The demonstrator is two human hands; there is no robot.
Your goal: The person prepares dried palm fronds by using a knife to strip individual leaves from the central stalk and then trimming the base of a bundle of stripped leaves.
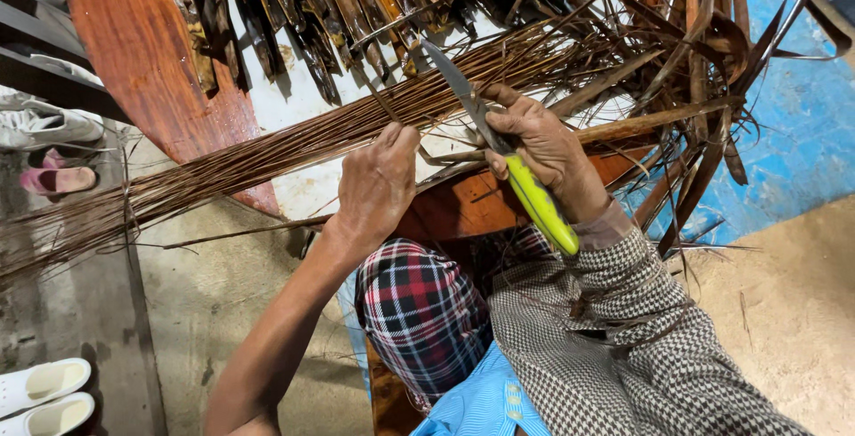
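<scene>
Right hand (543, 146) closed in a full fist around the yellow-green handle of a knife (537, 200), blade pointing up and away from the body, edge laid against a dried palm leaf strip (641, 122). Left hand (378, 182) curled down just beside the blade, fingertips pinching what looks like the near end of that same strip, though the exact contact is hidden beneath the knuckles. Strip stretched between both hands, above the knee in plaid cloth (419, 311) and at the near edge of the round wooden table (142, 53).

To do this stroke well:

- Hold the strip taut with the left pinch, so the blade shaves rather than snags.
- Set the edge at a shallow angle and push away from the body, never toward the left thumb.
- Leave a clear gap between the left fingertips and the blade.
- Take light, long passes; heavy pressure probably snaps the thin rib.

Bundle of stripped midribs (267, 151) lying across the table to the left, well within reach. Unstripped dark leaves (303, 8) heaped beyond it. White sandals (44, 391) on the floor, well apart.
</scene>
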